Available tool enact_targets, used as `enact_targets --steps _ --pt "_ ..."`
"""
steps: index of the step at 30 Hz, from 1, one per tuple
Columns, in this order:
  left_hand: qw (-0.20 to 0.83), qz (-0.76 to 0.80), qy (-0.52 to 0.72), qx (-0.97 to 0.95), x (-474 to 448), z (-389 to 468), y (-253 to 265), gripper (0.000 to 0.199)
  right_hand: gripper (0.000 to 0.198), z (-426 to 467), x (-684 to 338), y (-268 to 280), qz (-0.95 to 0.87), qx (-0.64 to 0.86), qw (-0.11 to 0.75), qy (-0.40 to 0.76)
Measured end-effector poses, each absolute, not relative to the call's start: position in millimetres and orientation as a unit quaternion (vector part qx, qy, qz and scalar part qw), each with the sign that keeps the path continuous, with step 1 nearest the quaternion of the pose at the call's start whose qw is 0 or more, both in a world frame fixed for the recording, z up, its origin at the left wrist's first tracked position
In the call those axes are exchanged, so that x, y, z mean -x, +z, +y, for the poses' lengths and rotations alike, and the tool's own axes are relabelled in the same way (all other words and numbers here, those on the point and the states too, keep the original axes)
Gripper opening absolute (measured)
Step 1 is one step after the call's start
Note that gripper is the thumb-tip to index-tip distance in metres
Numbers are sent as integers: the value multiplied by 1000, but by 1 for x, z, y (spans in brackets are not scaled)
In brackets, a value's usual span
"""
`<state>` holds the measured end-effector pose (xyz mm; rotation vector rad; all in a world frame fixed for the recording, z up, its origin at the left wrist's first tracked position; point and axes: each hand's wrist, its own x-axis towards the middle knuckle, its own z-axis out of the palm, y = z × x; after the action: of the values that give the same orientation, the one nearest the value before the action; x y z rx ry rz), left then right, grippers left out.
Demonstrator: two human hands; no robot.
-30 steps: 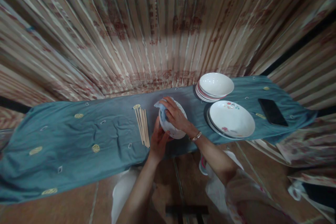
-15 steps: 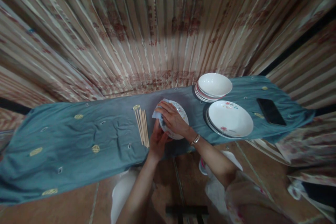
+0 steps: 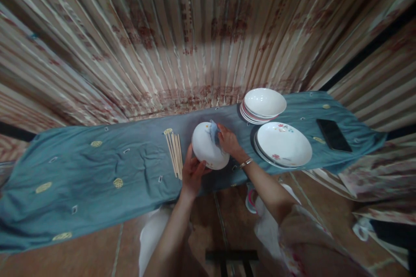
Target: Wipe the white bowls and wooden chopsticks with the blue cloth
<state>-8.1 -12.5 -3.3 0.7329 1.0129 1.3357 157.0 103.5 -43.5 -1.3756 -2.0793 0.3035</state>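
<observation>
A white plate (image 3: 209, 150) with small floral marks near its edge is tilted above the tablecloth in front of me. My left hand (image 3: 193, 172) grips its lower left edge, thumb over the face and the other fingers partly hidden beneath. On the plate's upper right, a light blue cloth (image 3: 213, 132) is pressed against the surface by my right hand (image 3: 228, 140), whose fingers are closed around it. Just left of the plate lies a bundle of wooden chopsticks (image 3: 175, 156), touched by neither hand.
A stack of white bowls (image 3: 264, 103) stands at the back right. In front of it are stacked flowered plates (image 3: 286, 145), with a black phone (image 3: 334, 135) farther right. A teal cloth (image 3: 97, 169) covers the narrow table, and a pleated curtain (image 3: 201, 43) hangs close behind.
My right hand has slid with the cloth from the plate's upper left to its right side. More of the plate's white surface now shows; my left hand keeps hold near the lower left.
</observation>
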Motion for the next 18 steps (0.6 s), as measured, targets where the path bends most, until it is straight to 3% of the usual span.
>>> enact_targets --steps 13,18 --pt "567 440 624 -308 9 -5 -1 104 47 75 -159 -56 -777 597 201 8" --pt "550 448 627 -321 8 -2 -4 105 38 62 -154 -33 -793 603 86 10"
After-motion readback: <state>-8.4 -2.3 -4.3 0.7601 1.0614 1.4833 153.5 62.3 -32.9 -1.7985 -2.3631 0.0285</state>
